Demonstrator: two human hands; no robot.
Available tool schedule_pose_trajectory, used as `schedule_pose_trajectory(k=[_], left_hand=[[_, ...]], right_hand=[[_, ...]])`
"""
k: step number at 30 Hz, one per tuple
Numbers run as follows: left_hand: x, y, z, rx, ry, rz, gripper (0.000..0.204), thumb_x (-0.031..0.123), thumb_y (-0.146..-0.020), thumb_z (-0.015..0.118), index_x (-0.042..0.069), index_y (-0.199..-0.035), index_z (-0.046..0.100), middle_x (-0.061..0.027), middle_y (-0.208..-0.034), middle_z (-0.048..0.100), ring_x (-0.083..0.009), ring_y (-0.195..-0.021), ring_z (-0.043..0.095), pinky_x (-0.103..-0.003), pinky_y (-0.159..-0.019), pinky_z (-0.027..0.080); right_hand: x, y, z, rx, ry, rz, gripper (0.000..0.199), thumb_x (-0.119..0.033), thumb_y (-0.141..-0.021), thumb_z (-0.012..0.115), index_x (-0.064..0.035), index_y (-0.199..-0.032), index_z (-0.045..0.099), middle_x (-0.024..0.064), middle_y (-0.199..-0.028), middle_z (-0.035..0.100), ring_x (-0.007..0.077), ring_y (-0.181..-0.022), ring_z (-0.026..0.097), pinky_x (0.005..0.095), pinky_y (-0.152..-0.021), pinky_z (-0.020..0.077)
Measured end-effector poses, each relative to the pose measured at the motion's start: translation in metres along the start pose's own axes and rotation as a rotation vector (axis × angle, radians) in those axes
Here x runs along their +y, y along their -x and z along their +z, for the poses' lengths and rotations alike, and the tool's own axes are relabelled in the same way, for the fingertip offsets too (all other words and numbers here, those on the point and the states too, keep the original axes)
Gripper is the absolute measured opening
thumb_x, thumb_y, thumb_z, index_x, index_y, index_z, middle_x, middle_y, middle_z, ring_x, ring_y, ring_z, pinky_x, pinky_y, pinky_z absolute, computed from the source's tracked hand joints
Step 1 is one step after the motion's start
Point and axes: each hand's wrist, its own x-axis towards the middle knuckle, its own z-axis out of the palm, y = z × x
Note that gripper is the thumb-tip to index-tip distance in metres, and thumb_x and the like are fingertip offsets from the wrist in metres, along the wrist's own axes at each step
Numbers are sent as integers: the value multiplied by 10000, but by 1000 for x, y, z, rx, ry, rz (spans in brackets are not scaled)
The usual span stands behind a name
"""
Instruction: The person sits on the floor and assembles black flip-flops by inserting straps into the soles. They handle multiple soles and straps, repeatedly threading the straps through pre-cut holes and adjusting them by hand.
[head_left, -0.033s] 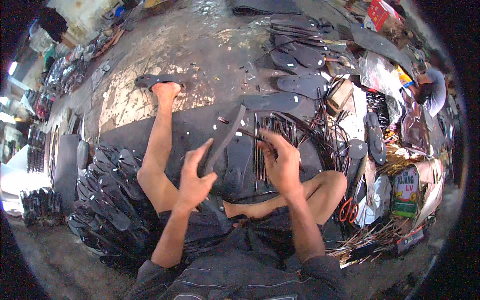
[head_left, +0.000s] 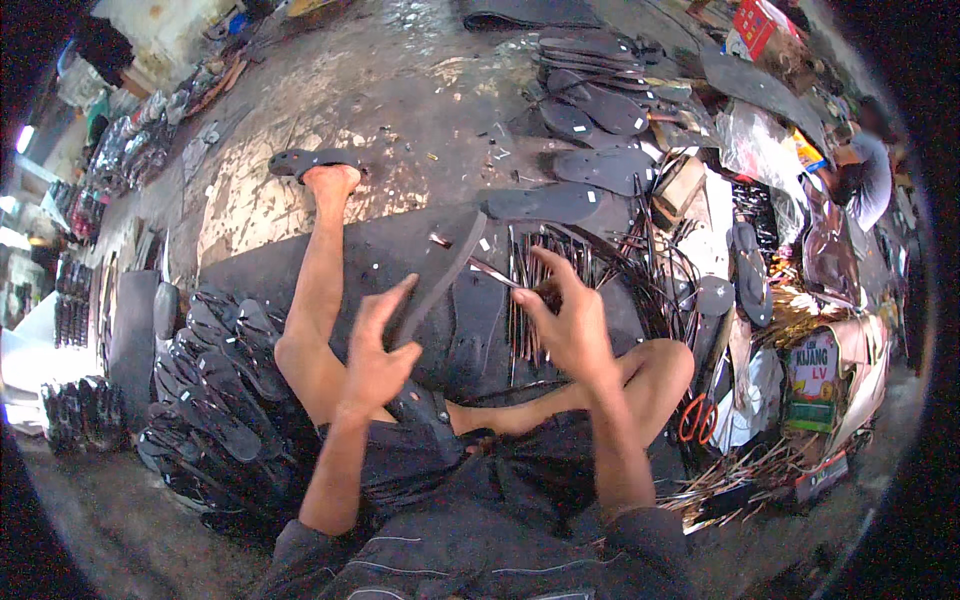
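My feed is mostly worn floor (head_left: 430, 120) toward twelve o'clock, with a dark mat (head_left: 260, 265) spread nearer the person; a heap of black sandals (head_left: 220, 420) fills the area around eight o'clock; another person (head_left: 868, 180) shows between two and three, near the rim; a group of flat dark soles (head_left: 600, 105) lies at one o'clock, some of them stacked; a bundle of thin dark straps (head_left: 525, 340) lies on the mat just past three, partly behind the right hand; the sole in hand (head_left: 445, 270) stands tilted near the centre, its upper tip toward twelve and its lower end toward eight; there I have the left hand (head_left: 385, 345) holding that lower end, forefinger stretched and thumb apart, though how firmly it presses I cannot tell; toward four, the right hand (head_left: 570, 325) pinches a narrow strap (head_left: 495, 274) by thumb and fingers; the strap points toward ten and reaches the sole's edge, but whether it enters a hole I cannot tell; orange-handled scissors (head_left: 699, 412) lie at four.
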Motion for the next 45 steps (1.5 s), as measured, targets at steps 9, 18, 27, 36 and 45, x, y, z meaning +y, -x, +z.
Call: schedule_pose_trajectory(k=[9, 18, 27, 36, 45], left_hand=[[37, -1, 25, -155, 999, -229, 505, 38, -963, 731, -35, -1448, 612, -144, -1408, 679, -214, -1247, 687, -380, -1063, 577], [42, -12, 70, 200, 1156, -304, 376, 151, -1138, 605, 5, -1483, 578, -108, -1307, 710, -181, -1150, 701, -358, -1034, 573], [52, -8, 80, 304, 912, -261, 380, 169, -1147, 602, 0, -1487, 573, -63, -1317, 675, -137, -1171, 627, -323, -1034, 516], [69, -20, 81, 279, 674, -161, 370, 179, -1152, 587, -36, -1453, 589, -89, -1244, 702, -158, -1128, 646, -329, -1000, 522], [49, -23, 84, 218, 674, -206, 361, 163, -1147, 576, -41, -1443, 605, -96, -1248, 714, -163, -1120, 653, -342, -1006, 527]], right_hand=[[33, -4, 15, -288, -497, -2, 180, -147, -1060, 753, 10, -1131, 803, 46, -955, 748, 117, -893, 676, 319, -822, 552], [0, -3, 42, -87, -814, 129, 127, -55, -1034, 771, 49, -1074, 710, 104, -1010, 784, 136, -827, 737, 319, -782, 644], [-14, 11, 66, 297, -100, -194, 164, -55, -956, 851, 27, -1048, 743, 55, -856, 781, 95, -767, 726, 272, -722, 589], [-11, 8, 81, 343, -304, -55, 147, -73, -915, 850, 5, -986, 747, 104, -912, 806, 142, -821, 754, 319, -789, 608], [36, -9, 77, 69, -613, 95, 180, -80, -931, 881, 17, -1035, 770, 34, -854, 756, 115, -799, 699, 301, -746, 582]])
